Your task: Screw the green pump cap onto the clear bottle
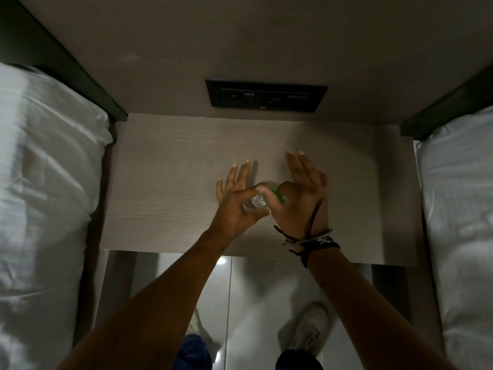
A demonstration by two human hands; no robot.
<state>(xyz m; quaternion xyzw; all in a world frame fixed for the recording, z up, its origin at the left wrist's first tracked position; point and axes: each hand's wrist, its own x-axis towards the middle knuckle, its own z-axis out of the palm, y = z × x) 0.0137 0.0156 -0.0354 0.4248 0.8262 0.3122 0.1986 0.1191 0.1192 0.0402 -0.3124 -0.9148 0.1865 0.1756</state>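
A small clear bottle (255,202) is held over the middle of the wooden nightstand (170,166). My left hand (236,201) pinches it between thumb and forefinger, the other fingers spread upward. My right hand (300,198) grips the green pump cap (277,195) at the bottle's top with thumb and forefinger, other fingers fanned out. Most of the cap and the bottle's neck are hidden behind my fingers, so I cannot tell how far the cap sits on the thread.
A black socket panel (266,96) is set in the wall behind the nightstand. White bedding lies on the left (45,182) and on the right (458,209). Below the front edge is a glossy floor with my shoes (312,327).
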